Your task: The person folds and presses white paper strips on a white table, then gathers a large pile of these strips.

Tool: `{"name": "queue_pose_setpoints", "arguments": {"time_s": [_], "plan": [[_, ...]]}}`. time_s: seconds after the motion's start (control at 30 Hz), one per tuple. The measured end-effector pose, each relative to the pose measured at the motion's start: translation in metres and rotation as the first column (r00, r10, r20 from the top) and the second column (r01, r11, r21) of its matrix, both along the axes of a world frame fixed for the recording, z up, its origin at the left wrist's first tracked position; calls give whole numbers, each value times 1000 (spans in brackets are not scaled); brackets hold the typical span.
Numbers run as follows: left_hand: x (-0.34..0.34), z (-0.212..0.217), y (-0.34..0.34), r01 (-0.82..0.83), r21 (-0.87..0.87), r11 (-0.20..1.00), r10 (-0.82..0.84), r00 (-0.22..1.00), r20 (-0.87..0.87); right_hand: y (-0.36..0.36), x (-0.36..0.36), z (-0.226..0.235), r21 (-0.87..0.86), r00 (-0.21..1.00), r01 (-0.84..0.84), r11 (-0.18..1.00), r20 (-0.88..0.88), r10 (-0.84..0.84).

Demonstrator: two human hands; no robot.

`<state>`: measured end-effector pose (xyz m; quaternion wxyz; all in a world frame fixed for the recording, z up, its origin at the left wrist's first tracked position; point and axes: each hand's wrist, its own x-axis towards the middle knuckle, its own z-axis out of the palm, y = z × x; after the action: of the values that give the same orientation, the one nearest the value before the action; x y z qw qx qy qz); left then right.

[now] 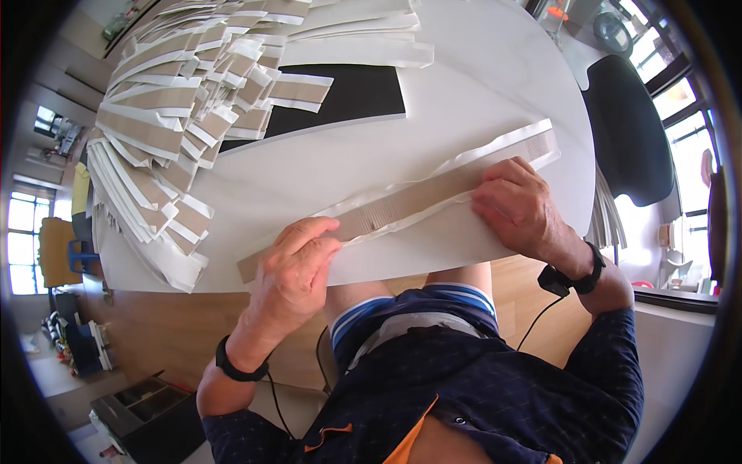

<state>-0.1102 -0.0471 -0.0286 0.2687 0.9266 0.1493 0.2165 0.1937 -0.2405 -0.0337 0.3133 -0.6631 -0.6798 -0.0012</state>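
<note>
Chiefly, the parts at risk are those nearest the fingers. The left hand (297, 259) has thumb and fingertips closed together on the near white edge (410, 223) of a long beige strip (417, 198); the right hand (516, 203) is likewise pinched on that edge, farther along, though its contact is partly hidden by its own fingers. The strip lies aslant on the white table (495, 85), in front of the wearer, its left end close to the front rim. Uneven pull between the two pinches could crease or tear the edge, which already looks wavy; a loosened left grip could let the low end slide over the rim. Beyond the wrists, the cable (533, 321) below the right wristband (593, 267) might snag on the table's edge if that arm swung wide. To the left, a heaped pile of strips (151, 127) reaches the rim; a stray left elbow could probably tip its lowest pieces off. Farther out, a black sheet (363, 97) lies partly beneath the pile; were it dragged, the overlapping strips would likely shift with it, since several rest across it.
</note>
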Motion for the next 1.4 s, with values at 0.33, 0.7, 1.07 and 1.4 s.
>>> {"name": "queue_pose_setpoints", "arguments": {"time_s": [0.33,0.7,1.07,1.4], "plan": [[-13,10,-3,-90,99,991,97,993,-70,29,-20,26,-42,989,-118,992,-98,113],[-51,9,3,-258,101,961,263,964,-32,137,-78,22,-409,902,-430,805,-234,363],[-69,10,2,-338,243,909,357,934,-36,136,-88,21,-467,937,-348,813,-154,313],[-21,1,-2,-139,360,922,157,987,-21,139,-93,18,-537,956,-255,804,-14,294]]}}
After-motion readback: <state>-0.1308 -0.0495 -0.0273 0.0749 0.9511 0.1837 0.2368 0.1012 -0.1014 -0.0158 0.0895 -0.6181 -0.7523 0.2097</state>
